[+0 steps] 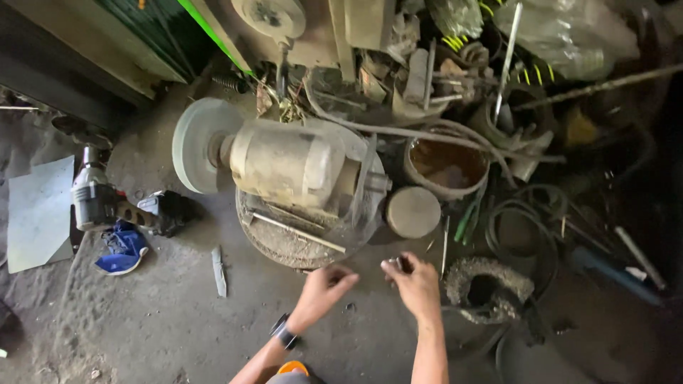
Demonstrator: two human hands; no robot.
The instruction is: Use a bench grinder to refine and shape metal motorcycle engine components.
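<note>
My left hand (324, 290), with a dark watch on the wrist, reaches forward with its fingers loosely curled and nothing visible in it. It hovers just in front of the round base (281, 245) under a dusty bench grinder motor (284, 162). My right hand (415, 283) is beside it, its fingertips pinched on a small dark metal part (403, 264). A grinding wheel (193, 144) is on the motor's left end. A thin metal rod (299, 232) lies across the round base.
A cordless power tool (107, 203) and a blue cloth (122, 249) lie on the floor at left, beside a flat metal sheet (39, 210). A rusty bucket (447, 167), a round lid (413, 211), coiled hoses (523, 227) and scrap metal crowd the right and back.
</note>
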